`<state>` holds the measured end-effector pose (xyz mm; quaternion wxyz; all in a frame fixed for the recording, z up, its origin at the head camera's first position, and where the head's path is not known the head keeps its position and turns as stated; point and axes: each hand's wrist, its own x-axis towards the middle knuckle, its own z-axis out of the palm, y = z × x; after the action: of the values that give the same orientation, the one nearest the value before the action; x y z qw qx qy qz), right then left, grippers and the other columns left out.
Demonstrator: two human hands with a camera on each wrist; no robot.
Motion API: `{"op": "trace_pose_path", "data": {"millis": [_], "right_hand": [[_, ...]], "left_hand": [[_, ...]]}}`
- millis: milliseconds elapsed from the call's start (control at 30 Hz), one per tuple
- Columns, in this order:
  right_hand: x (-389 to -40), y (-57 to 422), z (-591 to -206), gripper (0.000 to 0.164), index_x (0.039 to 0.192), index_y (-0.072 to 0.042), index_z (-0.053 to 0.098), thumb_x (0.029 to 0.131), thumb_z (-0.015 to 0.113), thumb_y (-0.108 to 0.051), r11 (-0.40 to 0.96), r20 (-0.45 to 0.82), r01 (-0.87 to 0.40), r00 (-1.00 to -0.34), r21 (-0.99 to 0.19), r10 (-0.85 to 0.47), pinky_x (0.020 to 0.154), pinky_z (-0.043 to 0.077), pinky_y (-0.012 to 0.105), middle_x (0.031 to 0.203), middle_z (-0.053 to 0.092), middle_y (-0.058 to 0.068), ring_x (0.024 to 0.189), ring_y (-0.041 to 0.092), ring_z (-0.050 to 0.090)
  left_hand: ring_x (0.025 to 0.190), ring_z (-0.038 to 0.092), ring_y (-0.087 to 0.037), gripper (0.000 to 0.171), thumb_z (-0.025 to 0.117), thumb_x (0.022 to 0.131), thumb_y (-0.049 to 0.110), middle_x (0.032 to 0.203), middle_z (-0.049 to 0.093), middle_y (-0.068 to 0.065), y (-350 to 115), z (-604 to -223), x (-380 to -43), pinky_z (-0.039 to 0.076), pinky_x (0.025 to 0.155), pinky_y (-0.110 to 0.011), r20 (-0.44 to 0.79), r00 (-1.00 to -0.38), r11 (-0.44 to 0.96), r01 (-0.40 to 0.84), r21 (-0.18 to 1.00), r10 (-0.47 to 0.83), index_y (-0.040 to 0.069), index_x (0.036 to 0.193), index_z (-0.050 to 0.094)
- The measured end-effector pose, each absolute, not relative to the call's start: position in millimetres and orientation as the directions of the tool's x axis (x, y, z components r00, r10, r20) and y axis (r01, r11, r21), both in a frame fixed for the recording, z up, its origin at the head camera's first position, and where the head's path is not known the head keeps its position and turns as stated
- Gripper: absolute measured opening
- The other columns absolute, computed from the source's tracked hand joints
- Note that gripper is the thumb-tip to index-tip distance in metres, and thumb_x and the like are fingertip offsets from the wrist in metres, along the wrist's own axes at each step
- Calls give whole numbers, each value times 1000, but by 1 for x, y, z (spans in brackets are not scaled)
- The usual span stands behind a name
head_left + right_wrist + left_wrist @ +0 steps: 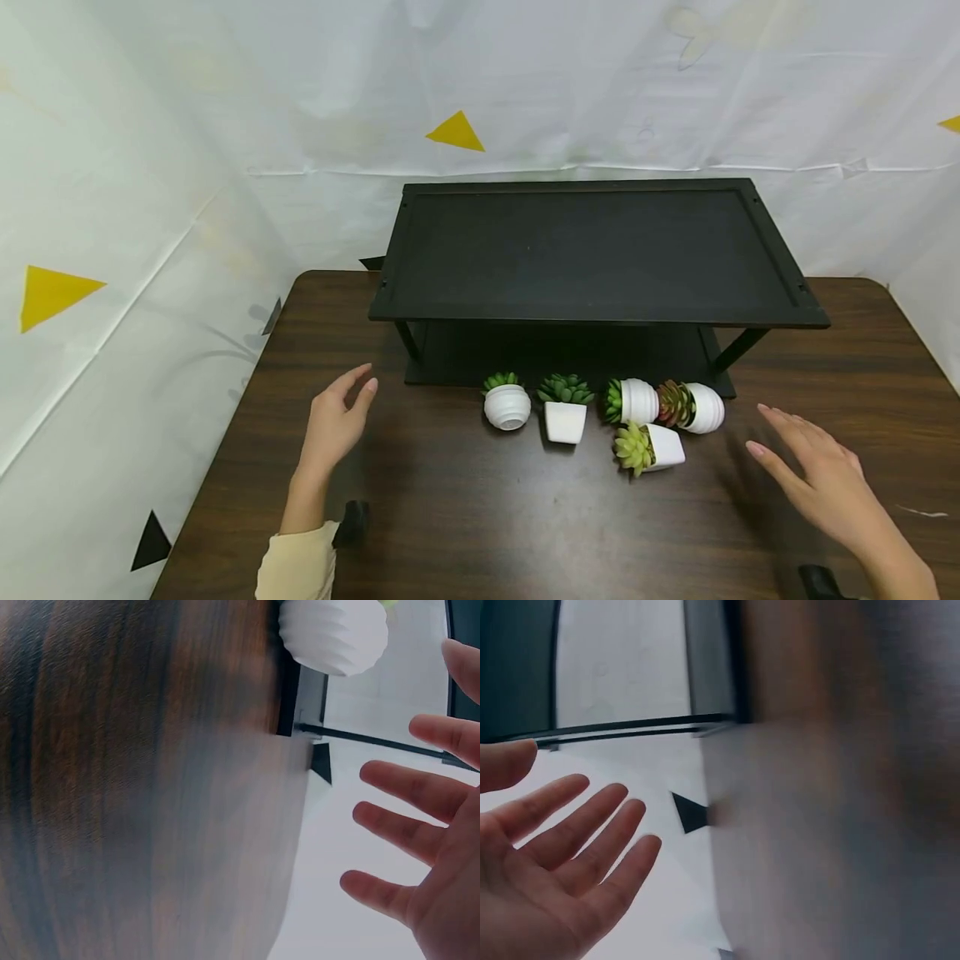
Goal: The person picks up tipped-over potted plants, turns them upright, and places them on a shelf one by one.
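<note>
Five pots (633, 412) lie mid-frame; three are tipped. Both hands, left (335, 423) and right (813, 481), hover with fingers spread, holding nothing. Grip each pot's body, not its leaves.

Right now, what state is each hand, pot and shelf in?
left hand: open, holding nothing
right hand: open, holding nothing
ribbed pot: tipped, plant end away
square pot: upright
green-plant pot: on its side
red-plant pot: on its side
yellow-green pot: on its side
black shelf: top bare
</note>
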<state>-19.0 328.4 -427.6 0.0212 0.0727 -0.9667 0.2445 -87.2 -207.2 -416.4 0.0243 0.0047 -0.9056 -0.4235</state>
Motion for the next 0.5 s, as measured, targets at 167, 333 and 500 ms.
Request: {"op": "trace_pose_path", "data": {"millis": [167,333,500], "right_hand": [[-16,331,-432,51,132,7,43,93,58,-23,864,121,-177,-983,-471,-135,88,22,73,125,45,36,112,56,37],[-14,333,-434,50,130,8,45,93,59,-23,860,114,-166,-985,-482,-126,89,23,73,124,45,36,112,57,37],[-14,334,-434,50,128,8,45,93,59,-24,863,94,-151,-988,-483,-121,89,23,73,124,45,37,112,57,36]], "left_hand": [[110,55,-30,40,47,99,30,120,59,-17,-209,-395,-102,44,92,-47,4,-997,525,-35,850,-73,1,126,55],[106,57,-25,42,48,98,32,116,60,-17,-208,-374,-116,48,91,-34,-3,-998,386,-25,922,-57,-1,123,55],[97,61,-18,47,50,96,36,104,64,-8,-207,-356,-128,50,86,-30,-29,-998,305,-43,951,-50,-3,121,56]]}}
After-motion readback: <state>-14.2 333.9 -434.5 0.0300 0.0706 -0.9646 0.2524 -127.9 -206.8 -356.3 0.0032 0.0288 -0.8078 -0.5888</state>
